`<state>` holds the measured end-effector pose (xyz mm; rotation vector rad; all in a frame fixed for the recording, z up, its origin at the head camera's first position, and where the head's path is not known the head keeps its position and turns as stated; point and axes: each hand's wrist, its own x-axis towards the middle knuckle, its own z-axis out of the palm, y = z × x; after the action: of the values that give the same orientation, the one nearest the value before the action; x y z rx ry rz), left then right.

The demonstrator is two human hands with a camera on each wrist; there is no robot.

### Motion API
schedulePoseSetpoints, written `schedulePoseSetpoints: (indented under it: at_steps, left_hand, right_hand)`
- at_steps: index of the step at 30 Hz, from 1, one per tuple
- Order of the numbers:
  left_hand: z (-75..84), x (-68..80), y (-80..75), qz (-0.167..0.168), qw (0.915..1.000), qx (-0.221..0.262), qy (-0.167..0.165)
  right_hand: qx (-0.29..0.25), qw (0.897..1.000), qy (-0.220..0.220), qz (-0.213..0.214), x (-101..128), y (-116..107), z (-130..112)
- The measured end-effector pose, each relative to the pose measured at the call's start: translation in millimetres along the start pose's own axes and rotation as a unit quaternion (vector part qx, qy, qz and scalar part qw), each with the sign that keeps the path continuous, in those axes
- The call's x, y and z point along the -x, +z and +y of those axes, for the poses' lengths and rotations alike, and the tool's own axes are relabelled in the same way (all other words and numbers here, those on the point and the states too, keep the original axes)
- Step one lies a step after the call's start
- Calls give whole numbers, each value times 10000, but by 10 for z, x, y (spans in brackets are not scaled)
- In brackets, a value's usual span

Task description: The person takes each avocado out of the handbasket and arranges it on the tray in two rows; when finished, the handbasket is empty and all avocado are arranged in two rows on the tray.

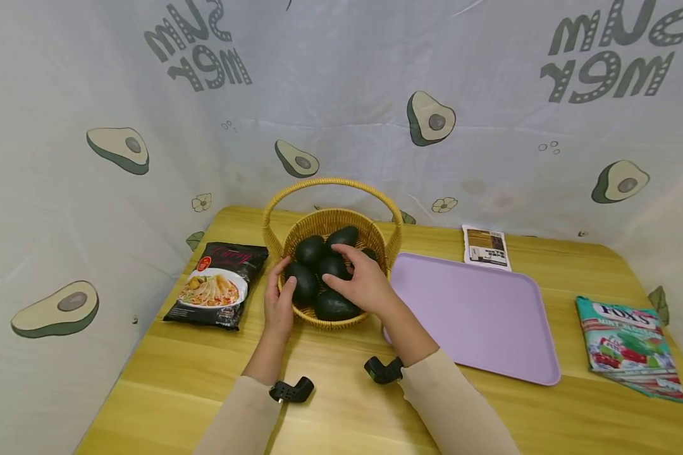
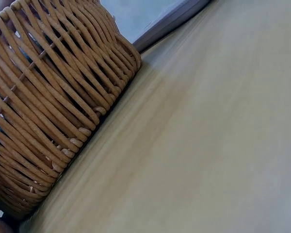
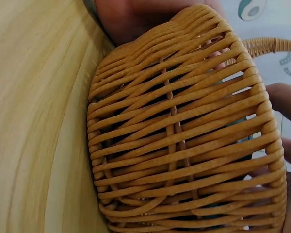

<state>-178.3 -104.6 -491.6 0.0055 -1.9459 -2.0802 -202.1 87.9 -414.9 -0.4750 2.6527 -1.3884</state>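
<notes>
A yellow wicker basket [image 1: 331,325] with a tall arched handle stands on the wooden table, holding several dark green avocados [image 1: 336,306]. My left hand [image 1: 277,309] grips the basket's left side, its thumb over the rim beside an avocado [image 1: 301,284]. From the right, my right hand [image 1: 367,284] reaches over the rim and holds an avocado [image 1: 333,268] between thumb and fingers, in the middle of the pile. The woven wall [image 3: 184,126] fills much of the right wrist view, with part of the left hand [image 3: 131,17] behind it.
Right of the basket lies a purple tray [image 1: 478,316], with a small white-and-brown packet [image 1: 486,248] at its far edge. A black noodle packet [image 1: 219,284] is on the left, a teal candy bag [image 1: 628,347] at far right. A printed curtain [image 1: 341,95] hangs behind the table.
</notes>
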Motion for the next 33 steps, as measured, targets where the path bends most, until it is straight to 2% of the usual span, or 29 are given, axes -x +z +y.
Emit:
schedulePoseSetpoints:
  at_steps: [5,12,23,33]
  left_hand:
    - [32,1,-17,-27,10000,3,-68]
    - [10,-1,-38,-49,10000,-8,-85]
    - [-1,-11,-31,36,10000,10,-37]
    - [23,14,8,56,10000,-14,-42]
  right_hand:
    - [497,9979,265,-307,-62,34,-16]
    - [1015,9925,177,-661,-157,129,-14]
    - [1305,9896,409,-444,-215,191,-28]
    - [1418,9895,262,-59,-190,225,-12]
